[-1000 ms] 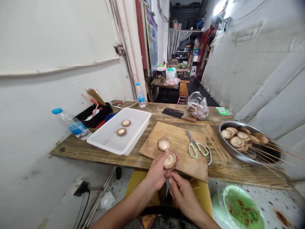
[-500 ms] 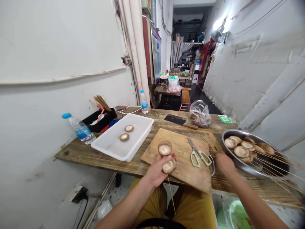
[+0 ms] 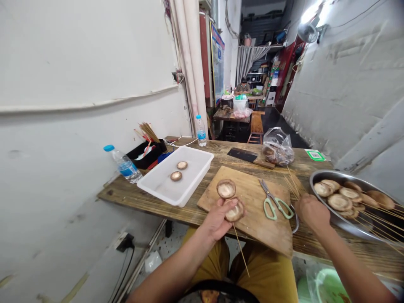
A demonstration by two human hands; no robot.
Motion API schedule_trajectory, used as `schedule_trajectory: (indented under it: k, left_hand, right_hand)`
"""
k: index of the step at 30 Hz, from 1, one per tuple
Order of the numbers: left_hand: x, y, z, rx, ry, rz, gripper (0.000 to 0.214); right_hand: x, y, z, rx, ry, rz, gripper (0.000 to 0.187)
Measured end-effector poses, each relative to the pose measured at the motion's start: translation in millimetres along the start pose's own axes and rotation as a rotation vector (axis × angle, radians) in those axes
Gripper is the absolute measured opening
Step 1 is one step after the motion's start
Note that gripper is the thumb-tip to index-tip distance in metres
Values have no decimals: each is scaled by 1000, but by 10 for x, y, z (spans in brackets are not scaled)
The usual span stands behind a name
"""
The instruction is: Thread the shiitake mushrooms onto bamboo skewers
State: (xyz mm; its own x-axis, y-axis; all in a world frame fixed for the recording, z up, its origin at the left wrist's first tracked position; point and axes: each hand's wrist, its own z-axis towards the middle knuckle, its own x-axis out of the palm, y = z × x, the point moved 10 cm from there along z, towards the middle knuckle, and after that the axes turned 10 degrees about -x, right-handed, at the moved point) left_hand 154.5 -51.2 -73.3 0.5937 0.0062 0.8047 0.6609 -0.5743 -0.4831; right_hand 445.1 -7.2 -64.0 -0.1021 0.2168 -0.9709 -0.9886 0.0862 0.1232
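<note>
My left hand [image 3: 221, 219] grips a shiitake mushroom cap [image 3: 234, 210] threaded on a thin bamboo skewer [image 3: 241, 250], pale underside up. A second shiitake cap [image 3: 226, 189] sits just beyond it, over the wooden cutting board [image 3: 252, 225]. To the right, my right hand [image 3: 313, 211] is closed at the near end of a bundle of bamboo skewers [image 3: 293, 185]; its fingertips are partly hidden. Green-handled scissors [image 3: 272, 201] lie on the board between the hands. Beside my right hand stands a steel bowl [image 3: 315, 179] holding several skewered mushrooms [image 3: 340, 202].
Two mushroom caps [image 3: 176, 176] lie in a white tray [image 3: 158, 197] at left. Water bottles [image 3: 126, 167], a black box of sticks [image 3: 143, 159], a cleaver [image 3: 243, 155] and a plastic bag [image 3: 279, 147] stand or lie around. A person [image 3: 243, 87] sits far back.
The whole view has swung left, so everything appears farther right. My left hand still holds the mushroom skewer over the board's near edge; my right hand remains at the skewer bundle.
</note>
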Motion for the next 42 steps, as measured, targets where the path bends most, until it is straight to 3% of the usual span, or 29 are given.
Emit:
schedule_trajectory:
  k: [3, 5, 9, 11, 14, 16, 20, 23, 25, 28, 31, 36, 42]
  left_hand:
    - [-74, -27, 33, 72, -74, 42, 31]
    - [-23, 3, 60, 65, -43, 39, 31]
    - [255, 19, 28, 35, 148, 2, 33]
    - [440, -14, -46, 40, 279, 27, 41]
    - [655, -32, -158, 20, 432, 37, 55]
    - [745, -14, -196, -20, 491, -6, 58]
    - [892, 16, -206, -83, 561, -72, 72]
    - [879, -35, -169, -63, 499, -73, 78]
    - [802, -90, -168, -43, 430, -84, 67]
    - [699, -124, -236, -60, 394, -115, 48]
    - [624, -122, -284, -47, 379, -147, 43]
    - [329, -71, -111, 45, 132, -212, 29]
    - [319, 95, 25, -163, 253, -272, 33]
  right_hand:
    - [-65, 385, -259, -4, 42, 351, 14]
    - [-29, 809, -517, -65, 112, 617, 22]
    - [122, 1603, -1086, -155, 299, 1007, 43]
    - [195, 1958, -1340, -190, 476, 1359, 43]
    - [149, 2229, -1525, -170, 617, 1789, 38]
    - [114, 2190, -1489, -107, 533, 1829, 38]
    - [-27, 1928, -1316, -10, 222, 1698, 35]
    - [-160, 1783, -1205, -57, 89, 1556, 33]
    - [-218, 1683, -1136, -102, 31, 1456, 33]
    - [-238, 1535, -1042, -153, -16, 1268, 29]
    - [-223, 1463, -965, -180, -40, 1145, 28]
    - [-167, 1589, -920, -197, -20, 1207, 28]
    - [59, 1690, -956, -117, 80, 1353, 33]
